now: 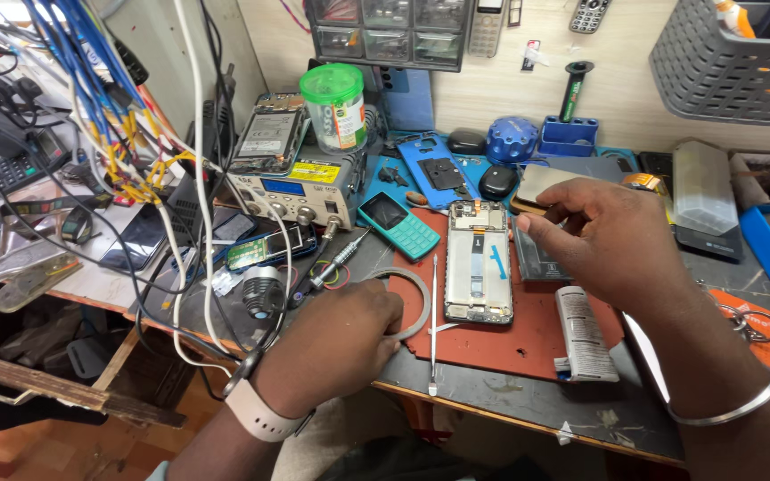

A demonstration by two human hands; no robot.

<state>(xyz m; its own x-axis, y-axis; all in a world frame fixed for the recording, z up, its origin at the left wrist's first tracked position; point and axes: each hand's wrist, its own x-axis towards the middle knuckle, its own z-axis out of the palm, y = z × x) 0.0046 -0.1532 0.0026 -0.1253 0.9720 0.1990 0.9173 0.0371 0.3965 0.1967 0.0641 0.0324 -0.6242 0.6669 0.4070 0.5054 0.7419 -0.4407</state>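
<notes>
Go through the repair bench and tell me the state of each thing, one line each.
Opened smartphone frame: back off, lying flat on the red mat.
Teal keypad phone: face up, screen dark.
Green-lidded clear jar: upright, lid on.
Crumpled white glue tube: lying flat, squeezed.
Grey ring: flat, under the left hand.
Right hand: fingers curled above the mat, hold unclear.

Bright, even daylight from upper left; soft shadows under hands on counter point(528, 401). Mild glare on opened phone point(479, 263). Sharp centre; wide-angle bending at edges.
</notes>
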